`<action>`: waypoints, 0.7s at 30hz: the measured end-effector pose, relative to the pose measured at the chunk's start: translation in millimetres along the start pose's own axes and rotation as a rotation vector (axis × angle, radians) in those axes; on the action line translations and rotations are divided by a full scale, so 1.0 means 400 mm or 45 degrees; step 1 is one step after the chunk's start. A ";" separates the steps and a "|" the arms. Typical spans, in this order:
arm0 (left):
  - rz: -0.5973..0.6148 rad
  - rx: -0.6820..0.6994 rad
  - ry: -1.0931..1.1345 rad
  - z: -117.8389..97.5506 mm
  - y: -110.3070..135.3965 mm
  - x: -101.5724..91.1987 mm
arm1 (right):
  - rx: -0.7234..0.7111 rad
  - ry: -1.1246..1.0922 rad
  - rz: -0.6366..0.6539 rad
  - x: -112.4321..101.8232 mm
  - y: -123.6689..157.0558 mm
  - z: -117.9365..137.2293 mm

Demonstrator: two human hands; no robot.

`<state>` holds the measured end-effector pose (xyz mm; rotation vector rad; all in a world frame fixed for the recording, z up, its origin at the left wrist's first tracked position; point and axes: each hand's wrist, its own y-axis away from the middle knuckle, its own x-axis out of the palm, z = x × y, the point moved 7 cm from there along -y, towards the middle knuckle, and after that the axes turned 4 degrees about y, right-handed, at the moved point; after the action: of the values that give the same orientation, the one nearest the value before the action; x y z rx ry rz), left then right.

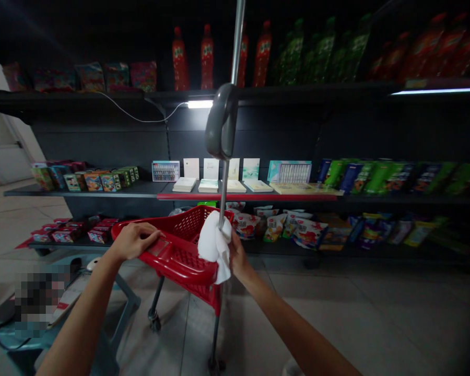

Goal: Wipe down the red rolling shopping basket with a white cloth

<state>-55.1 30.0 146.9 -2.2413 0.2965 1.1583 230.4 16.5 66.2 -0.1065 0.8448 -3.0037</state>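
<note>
- Your left hand [135,240] lies flat and open on the rim of the red shopping-cart basket [180,266].
- Your right hand [238,256] clenches a white cloth [215,248] around the cart's metal pole [223,193], at the basket's near edge.

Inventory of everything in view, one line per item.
shopping cart: 1, red, centre, on wheels on the tiled floor
pole: 1, silver, rising from the cart
pole handle: 1, grey, near the pole's top
cloth: 1, white, around the pole
shelves: 3 visible, black, along the back wall
bottles: at least 4, red, top shelf
boxes: several, mixed colours, middle shelf, left
snack bags: several, mixed colours, bottom shelf
door: 1, white, far left
left hand: 1, on the cart's rim
right hand: 1, holding the cloth
</note>
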 end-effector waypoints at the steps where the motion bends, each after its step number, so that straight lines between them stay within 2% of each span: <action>1: -0.109 -0.021 -0.002 0.020 0.013 -0.016 | -0.053 0.026 0.007 0.015 0.005 0.004; 3: -0.390 -0.101 -0.032 0.049 0.052 -0.052 | -0.157 0.106 0.083 0.053 0.014 0.015; 5: -0.709 -0.235 -0.122 0.052 0.105 -0.087 | -0.223 0.175 0.203 0.097 0.020 0.022; 7: -0.992 -0.353 -0.197 0.019 0.160 -0.107 | -0.285 0.206 0.276 0.134 0.022 0.026; 10: -1.215 -0.316 -0.154 -0.084 0.202 -0.094 | -0.362 0.237 0.356 0.189 0.017 0.026; 12: -1.249 -0.243 -0.162 -0.158 0.201 -0.065 | -0.397 0.251 0.388 0.221 0.010 0.024; 15: -1.093 -0.256 -0.320 -0.222 0.166 -0.002 | -0.426 0.262 0.427 0.253 0.003 0.025; 18: -0.989 -0.377 -0.525 -0.225 0.145 0.035 | -0.463 0.320 0.469 0.261 -0.001 0.024; 21: -0.985 -0.457 -0.569 -0.205 0.149 0.037 | -0.503 0.422 0.522 0.254 -0.002 0.017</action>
<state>-17.9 -65.5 147.5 -1.9775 -0.9371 1.2621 129.4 9.7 78.6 0.5079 1.2943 -2.4715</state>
